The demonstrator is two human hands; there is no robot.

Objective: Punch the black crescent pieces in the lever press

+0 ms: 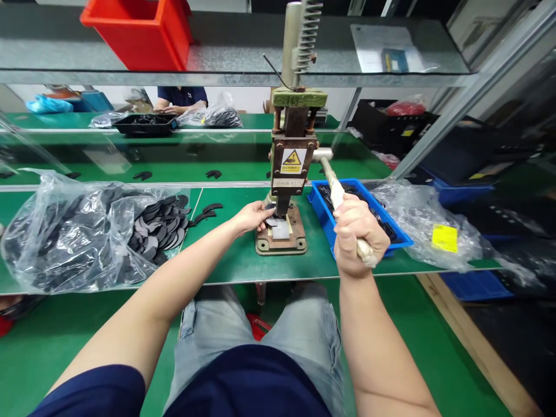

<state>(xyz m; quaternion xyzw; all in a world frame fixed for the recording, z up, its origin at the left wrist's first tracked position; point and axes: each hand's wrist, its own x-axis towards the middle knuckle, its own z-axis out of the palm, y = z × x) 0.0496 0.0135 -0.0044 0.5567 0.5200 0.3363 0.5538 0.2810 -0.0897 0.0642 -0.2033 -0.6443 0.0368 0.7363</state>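
Observation:
In front of me on the green bench stands a hand press [294, 147] with a warning label on its ram. My left hand [255, 217] pinches a dark curved piece [271, 222] at the press base [297, 231], just under the ram. My right hand [360, 231] is wrapped round the pale, tape-covered press lever [333, 182], which slants down toward me. To the left, a clear plastic bag [87, 231] lies with its mouth spilling many dark curved pieces [160, 229] onto the bench. Right of the press sits a blue tray [393, 231] with black pieces inside.
A red bin [143, 35] stands on the overhead shelf [234, 43]. Loose curved pieces lie on the belt [182, 162] behind the bench. A black tray [145, 124] and a co-worker's hands [174, 109] are beyond it. Crumpled plastic [417, 214] and a slanted metal post [471, 92] are at right.

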